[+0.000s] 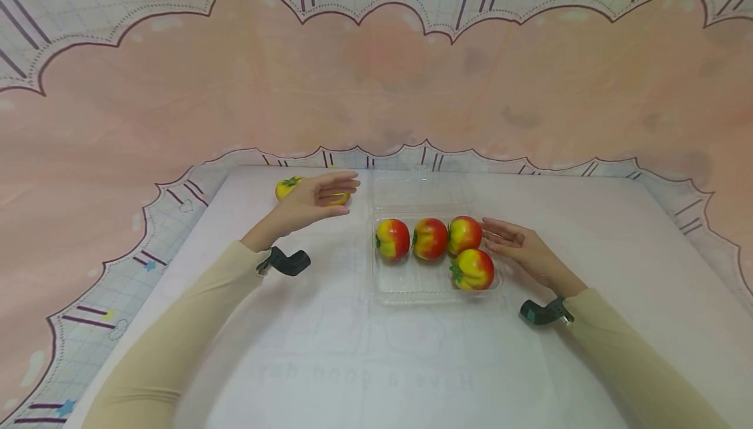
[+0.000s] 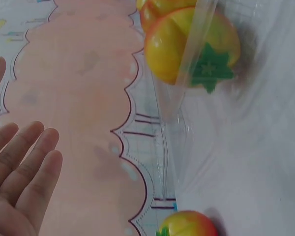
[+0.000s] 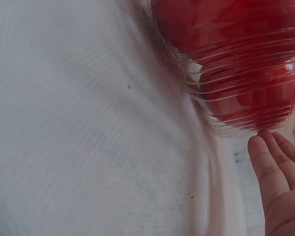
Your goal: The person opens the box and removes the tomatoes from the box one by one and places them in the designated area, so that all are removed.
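My left grip (image 1: 308, 200) is spread wide, fingers straight and thumb apart, holding nothing; it hangs near the back edge of the tabletop (image 1: 329, 331), left of the middle. My right grip (image 1: 525, 252) is wide as well, its straight fingertips at the right wall of the clear container (image 1: 420, 297). Whether they touch the plastic I cannot tell.

As I judge it, the step in hand is a reach for fruit with my left grip. To do it well, I should come down with fingers and thumb on opposite sides, avoid the leafy top, and press evenly and lightly, because a round, glossy thing may roll or slip. My right fingers could brace the container gently, since its thin wall may flex.

The yellow fruit (image 1: 285, 188) lies near the back edge of the tabletop, partly behind my left grip, its leafy top toward me. Another yellow patch shows between my thumb and fingers, likely a second fruit. Three red-and-yellow fruits (image 1: 430, 239) line the container's back edge, the rightmost just beside my right fingertips; a fourth fruit (image 1: 473, 269) sits in its front right corner. The clear lid (image 1: 420, 190) lies folded back toward the tabletop's back edge.
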Motion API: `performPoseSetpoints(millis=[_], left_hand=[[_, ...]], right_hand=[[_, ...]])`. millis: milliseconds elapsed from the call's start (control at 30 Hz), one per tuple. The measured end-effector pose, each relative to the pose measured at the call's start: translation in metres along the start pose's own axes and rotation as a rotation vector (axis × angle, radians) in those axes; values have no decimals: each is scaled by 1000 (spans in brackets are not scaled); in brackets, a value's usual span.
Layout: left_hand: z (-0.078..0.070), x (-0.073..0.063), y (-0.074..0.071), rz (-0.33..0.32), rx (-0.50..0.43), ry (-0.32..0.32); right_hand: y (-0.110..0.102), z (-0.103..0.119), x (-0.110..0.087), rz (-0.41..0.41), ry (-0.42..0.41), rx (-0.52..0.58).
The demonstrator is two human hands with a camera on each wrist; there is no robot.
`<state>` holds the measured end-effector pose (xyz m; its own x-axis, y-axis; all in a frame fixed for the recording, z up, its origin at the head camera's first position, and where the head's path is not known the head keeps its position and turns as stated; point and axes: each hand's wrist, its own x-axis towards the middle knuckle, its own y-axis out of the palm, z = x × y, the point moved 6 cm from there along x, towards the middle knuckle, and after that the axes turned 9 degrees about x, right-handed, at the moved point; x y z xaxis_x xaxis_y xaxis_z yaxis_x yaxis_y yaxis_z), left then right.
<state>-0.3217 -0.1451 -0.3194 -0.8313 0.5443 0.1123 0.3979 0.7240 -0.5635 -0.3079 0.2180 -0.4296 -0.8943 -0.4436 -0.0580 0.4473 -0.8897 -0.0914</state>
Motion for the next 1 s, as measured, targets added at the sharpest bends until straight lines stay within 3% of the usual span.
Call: performPoseSetpoints(millis=[400,1000], left_hand=[[-21,16,31,105,129,92],[-40,38,70,213,113,192]], right_hand=[[1,1,-1,-3,-5,2],[1,0,0,-5,-1,-4]])
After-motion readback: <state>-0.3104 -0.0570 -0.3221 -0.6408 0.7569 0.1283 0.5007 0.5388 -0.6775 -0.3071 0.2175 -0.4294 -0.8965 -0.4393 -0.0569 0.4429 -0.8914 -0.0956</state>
